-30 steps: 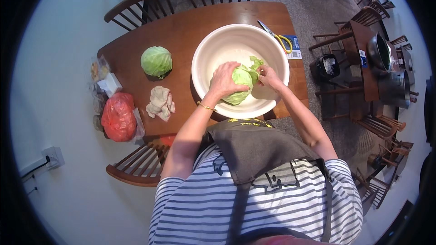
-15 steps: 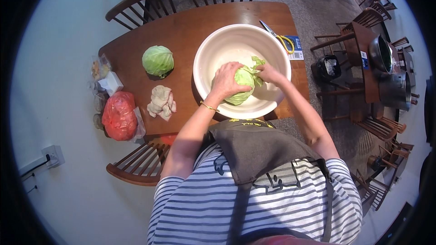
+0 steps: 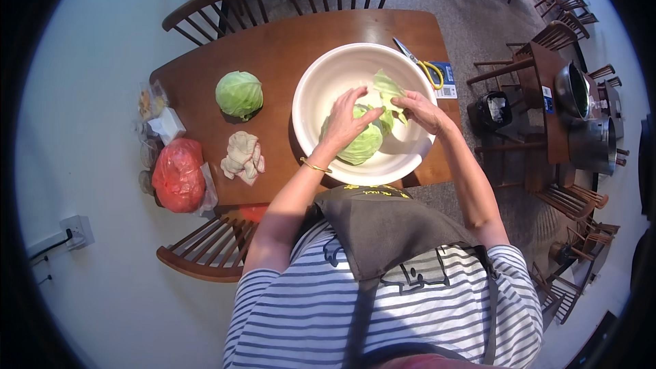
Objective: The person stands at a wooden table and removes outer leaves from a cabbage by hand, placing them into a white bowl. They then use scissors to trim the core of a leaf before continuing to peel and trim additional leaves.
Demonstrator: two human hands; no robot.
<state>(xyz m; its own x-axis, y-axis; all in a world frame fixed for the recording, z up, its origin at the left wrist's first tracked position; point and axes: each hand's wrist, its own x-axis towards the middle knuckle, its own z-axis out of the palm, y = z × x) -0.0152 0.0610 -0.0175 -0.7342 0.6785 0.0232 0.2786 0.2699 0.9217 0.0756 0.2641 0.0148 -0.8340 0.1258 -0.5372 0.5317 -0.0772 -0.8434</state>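
A large white basin [image 3: 307,72] stands on the brown wooden table, with a green cabbage [image 3: 360,148] inside it. My left hand [image 3: 345,125] is over the cabbage's upper left side, its thumb and fingers spread apart; whether the palm touches the cabbage is hidden. Between the fingertips of my right hand [image 3: 424,111] is a pale green cabbage leaf [image 3: 388,89], held above the right part of the basin. Another whole cabbage [image 3: 239,94] sits on the table left of the basin.
Yellow-handled scissors [image 3: 430,74] lie beyond the basin's right rim on a blue and white card [image 3: 447,82]. Crumpled cloth gloves [image 3: 243,157] and a red plastic bag [image 3: 179,176] are at the left. Wooden chairs [image 3: 212,0] surround the table. A bin [image 3: 493,111] stands right.
My left hand's fingers have lifted and spread from the cabbage. My right hand has drawn a leaf up and away from the cabbage's right side.
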